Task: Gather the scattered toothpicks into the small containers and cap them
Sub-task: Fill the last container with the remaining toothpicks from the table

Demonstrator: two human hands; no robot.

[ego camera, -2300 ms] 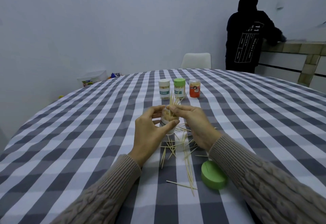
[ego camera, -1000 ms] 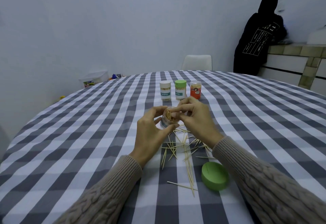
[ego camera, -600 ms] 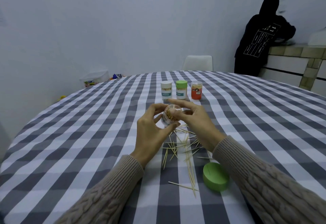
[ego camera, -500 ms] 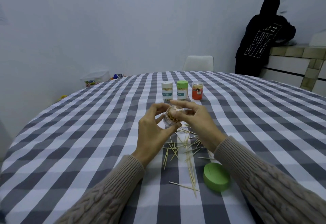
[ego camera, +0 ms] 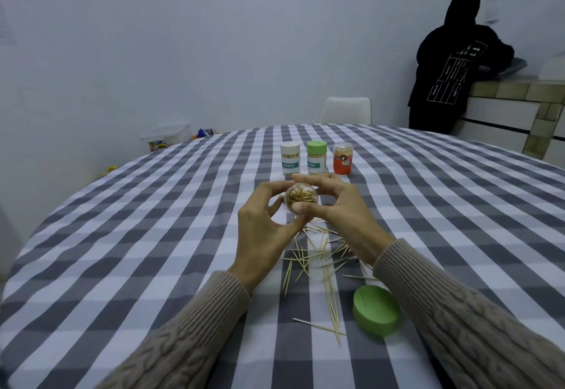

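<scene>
A small clear container [ego camera: 301, 199], uncapped and full of toothpicks, is tilted with its open mouth toward me above the table. My left hand [ego camera: 264, 229] grips its body from the left. My right hand [ego camera: 342, 208] holds its rim, thumb and fingers curled around the mouth. Several loose toothpicks [ego camera: 321, 254] lie scattered on the checked tablecloth below my hands. A green cap [ego camera: 376, 309] lies on the cloth at the right, close to my right sleeve.
Three capped containers stand in a row farther back: white-capped [ego camera: 290, 160], green-capped [ego camera: 316, 157] and an orange one [ego camera: 342, 158]. The round table [ego camera: 122, 235] fills the view. A white chair [ego camera: 345, 110] stands behind it, and a person in black [ego camera: 446, 61] leans at a counter.
The toothpicks that stuck out of the container have gone down inside it. Both hands have tipped the container so its mouth faces me.
</scene>
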